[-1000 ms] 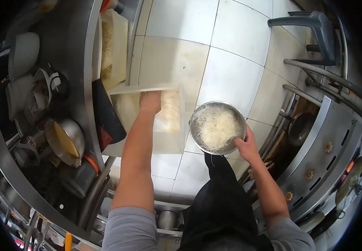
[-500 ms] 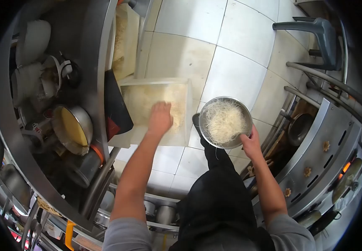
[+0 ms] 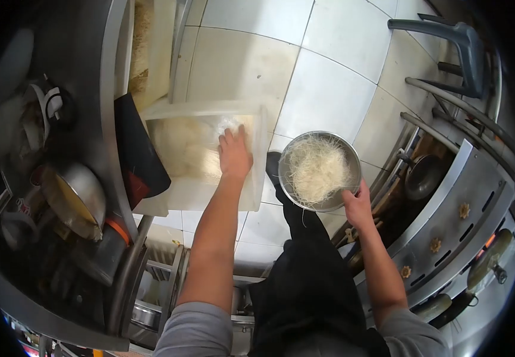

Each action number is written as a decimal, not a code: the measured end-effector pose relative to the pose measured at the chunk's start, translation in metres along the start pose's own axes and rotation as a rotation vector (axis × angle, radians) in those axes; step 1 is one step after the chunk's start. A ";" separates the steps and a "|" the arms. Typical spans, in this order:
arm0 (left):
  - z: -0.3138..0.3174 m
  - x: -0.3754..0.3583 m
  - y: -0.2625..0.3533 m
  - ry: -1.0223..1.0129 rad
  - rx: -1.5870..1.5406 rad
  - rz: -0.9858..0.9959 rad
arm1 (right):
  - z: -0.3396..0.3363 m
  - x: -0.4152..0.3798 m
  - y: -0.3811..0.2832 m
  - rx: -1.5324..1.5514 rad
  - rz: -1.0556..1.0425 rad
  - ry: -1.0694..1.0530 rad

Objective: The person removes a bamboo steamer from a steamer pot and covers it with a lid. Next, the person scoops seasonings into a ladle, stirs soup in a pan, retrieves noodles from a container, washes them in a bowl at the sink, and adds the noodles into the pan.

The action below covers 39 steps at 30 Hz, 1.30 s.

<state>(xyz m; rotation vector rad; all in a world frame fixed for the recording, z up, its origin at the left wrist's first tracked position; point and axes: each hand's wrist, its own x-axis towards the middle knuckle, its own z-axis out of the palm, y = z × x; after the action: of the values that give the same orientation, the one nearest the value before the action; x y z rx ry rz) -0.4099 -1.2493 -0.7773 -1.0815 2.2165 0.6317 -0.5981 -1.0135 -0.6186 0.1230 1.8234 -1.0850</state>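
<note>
A round metal bowl [image 3: 352, 156] filled with thin pale noodle-like strands [image 3: 317, 171] is held at its lower right rim by my right hand [image 3: 357, 201], closed on the edge. One strand dangles below the bowl. At the left, my left hand [image 3: 234, 152] reaches over the inside of a whitish plastic bin [image 3: 257, 140], its fingers apart near the far right corner. Something clear and shiny like plastic [image 3: 228, 125] lies by the fingertips. The bin's contents are blurred.
A steel counter [image 3: 100, 77] on the left carries a pot with yellow contents [image 3: 76, 199]. A second bin [image 3: 162, 53] lies beyond. At the right are a stove front [image 3: 448, 226], a pan [image 3: 425, 177] and a grey plastic chair [image 3: 465, 53]. Tiled floor lies ahead.
My left hand has moved right and slightly forward within the bin, and its fingers have spread. The view has shifted, so the counter sits further left. My right hand still holds the bowl.
</note>
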 end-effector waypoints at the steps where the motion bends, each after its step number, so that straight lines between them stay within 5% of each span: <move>1: -0.001 -0.008 -0.001 -0.007 0.076 0.062 | 0.001 0.000 0.000 0.000 0.003 0.006; 4: 0.023 -0.011 -0.008 0.115 0.243 0.168 | 0.004 0.000 -0.004 -0.007 -0.011 -0.001; 19: 0.014 0.008 -0.071 -0.016 0.099 0.097 | 0.000 0.020 0.035 -0.041 -0.037 0.156; 24: -0.021 -0.002 -0.069 0.252 -0.488 0.090 | -0.014 0.023 0.056 0.009 0.054 0.051; 28: -0.095 -0.044 -0.053 0.121 -0.761 -0.182 | -0.002 0.012 0.027 0.032 -0.032 -0.078; 30: -0.114 -0.074 -0.046 0.114 -1.299 -0.241 | 0.007 0.006 0.006 0.028 -0.055 -0.113; 34: -0.174 -0.142 0.022 0.141 -1.092 -0.134 | 0.028 -0.007 -0.018 0.021 -0.138 -0.162; 36: -0.185 -0.164 0.058 0.139 -0.967 0.159 | 0.038 -0.012 -0.022 0.023 -0.138 -0.167; 39: -0.181 -0.162 0.056 0.301 -1.052 0.210 | 0.040 -0.015 -0.019 0.040 -0.132 -0.173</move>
<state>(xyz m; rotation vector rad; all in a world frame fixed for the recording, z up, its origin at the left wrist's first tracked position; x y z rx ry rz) -0.4285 -1.2460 -0.5287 -1.4811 2.2461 1.9696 -0.5728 -1.0481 -0.5997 -0.0671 1.6737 -1.1866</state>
